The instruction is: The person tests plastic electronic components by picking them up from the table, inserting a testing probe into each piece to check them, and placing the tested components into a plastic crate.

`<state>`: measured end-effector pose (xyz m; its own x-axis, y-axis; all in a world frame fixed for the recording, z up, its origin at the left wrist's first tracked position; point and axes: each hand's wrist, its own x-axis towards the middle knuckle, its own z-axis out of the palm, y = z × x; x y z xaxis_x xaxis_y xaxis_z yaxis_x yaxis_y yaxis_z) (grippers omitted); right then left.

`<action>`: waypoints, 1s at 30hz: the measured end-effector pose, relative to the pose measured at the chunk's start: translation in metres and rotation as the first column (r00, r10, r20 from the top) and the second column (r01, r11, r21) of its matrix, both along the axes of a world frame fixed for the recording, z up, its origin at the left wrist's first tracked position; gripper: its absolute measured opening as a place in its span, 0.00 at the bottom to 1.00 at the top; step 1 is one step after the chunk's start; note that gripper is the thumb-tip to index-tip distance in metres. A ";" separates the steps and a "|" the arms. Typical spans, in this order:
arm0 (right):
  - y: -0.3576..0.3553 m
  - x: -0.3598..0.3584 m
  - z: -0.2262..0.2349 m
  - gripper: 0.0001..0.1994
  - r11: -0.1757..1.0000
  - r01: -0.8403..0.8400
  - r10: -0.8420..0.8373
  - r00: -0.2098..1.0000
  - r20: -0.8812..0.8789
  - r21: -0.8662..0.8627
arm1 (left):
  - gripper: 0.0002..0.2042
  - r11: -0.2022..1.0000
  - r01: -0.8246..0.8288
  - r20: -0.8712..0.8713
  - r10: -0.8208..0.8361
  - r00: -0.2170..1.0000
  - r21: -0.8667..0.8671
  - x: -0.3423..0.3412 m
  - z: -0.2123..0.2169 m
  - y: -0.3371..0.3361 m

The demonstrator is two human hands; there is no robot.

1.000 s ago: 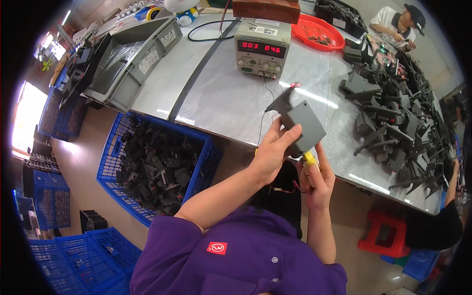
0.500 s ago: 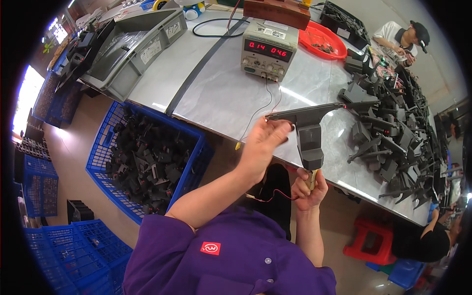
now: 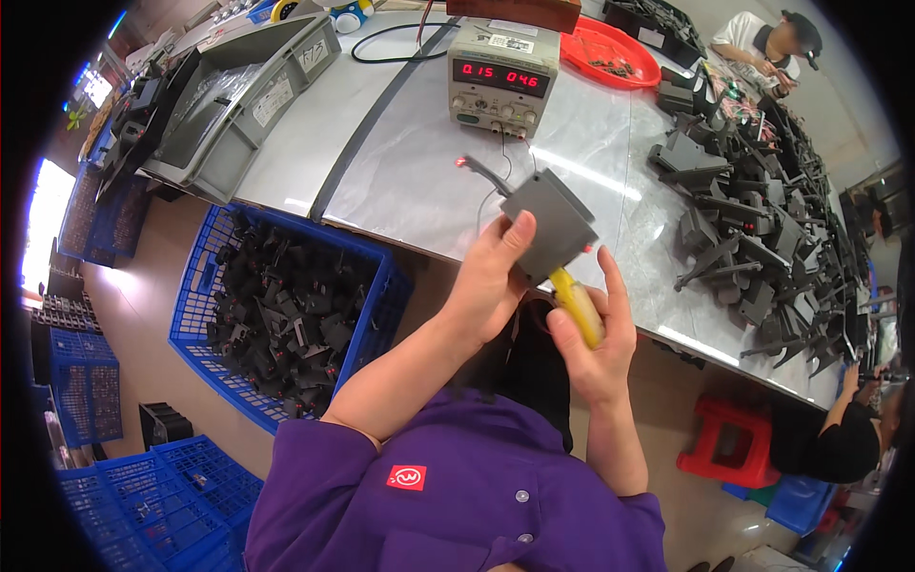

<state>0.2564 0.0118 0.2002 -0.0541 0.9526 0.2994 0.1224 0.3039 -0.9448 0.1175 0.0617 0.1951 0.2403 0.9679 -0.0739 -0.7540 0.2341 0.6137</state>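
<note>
- While both hands are raised in front of the chest, the left hand (image 3: 491,286) grips one grey plastic part (image 3: 550,224), with the thumb lying on its flat face and the other fingers closed behind it.
- One yellow-handled tool (image 3: 578,305) is held in the right hand (image 3: 591,338); the fingers are curled around the handle, and its tip meets the underside of the grey part.
- One power supply box (image 3: 503,76), beige with a red number display, stands on the table (image 3: 410,162) beyond the hands; a white label sits on its top.
- One red round tray (image 3: 610,52) lies to the right of the box.
- One grey bin (image 3: 238,95) stands on the left end of the table, with a white label on its end wall.
- Many dark grey parts lie in a pile (image 3: 753,229) on the right side of the table; I cannot count them.
- One blue crate (image 3: 281,315) full of black parts stands on the floor at the left, near the left forearm.
- One red stool (image 3: 729,443) stands under the table edge at the right.
- Another person (image 3: 762,43) sits at the far right corner.
</note>
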 end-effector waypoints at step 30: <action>-0.008 -0.026 0.011 0.22 0.948 0.010 -0.143 0.906 0.398 0.318 | 0.16 0.986 -0.166 0.158 0.164 0.974 0.000 -0.015 -0.003 -0.008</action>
<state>0.2303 0.0040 0.2108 -0.1665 0.8259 0.5387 0.5137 0.5389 -0.6676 0.1021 0.0540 0.1925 0.0847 0.9958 -0.0345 -0.8689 0.0908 0.4866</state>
